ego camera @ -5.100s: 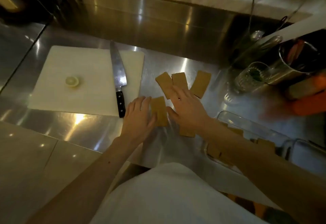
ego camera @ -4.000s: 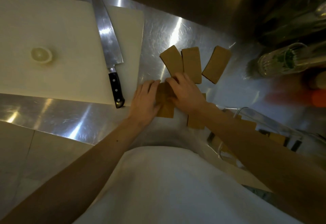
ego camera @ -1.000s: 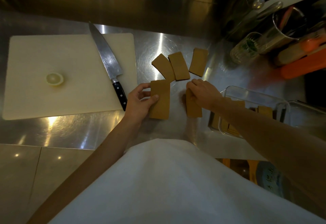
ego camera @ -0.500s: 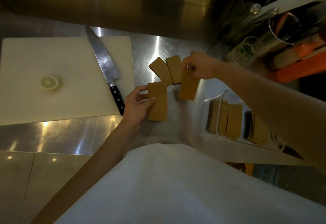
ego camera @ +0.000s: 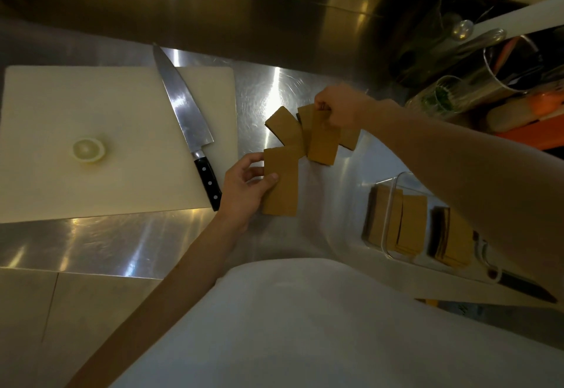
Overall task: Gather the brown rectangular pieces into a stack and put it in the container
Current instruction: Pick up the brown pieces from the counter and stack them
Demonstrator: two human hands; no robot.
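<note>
We find the left hand (ego camera: 244,187) with fingers closed on 1 brown piece (ego camera: 280,181) at the counter (ego camera: 268,88), the right hand (ego camera: 338,109) pinching another piece (ego camera: 323,140) over loose ones, apparently to stack them for the container (ego camera: 387,225) alongside.

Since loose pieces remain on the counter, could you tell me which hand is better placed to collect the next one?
Probably the right hand: it holds a piece directly over the loose pieces. The left hand holds its own piece nearer the body.
</note>
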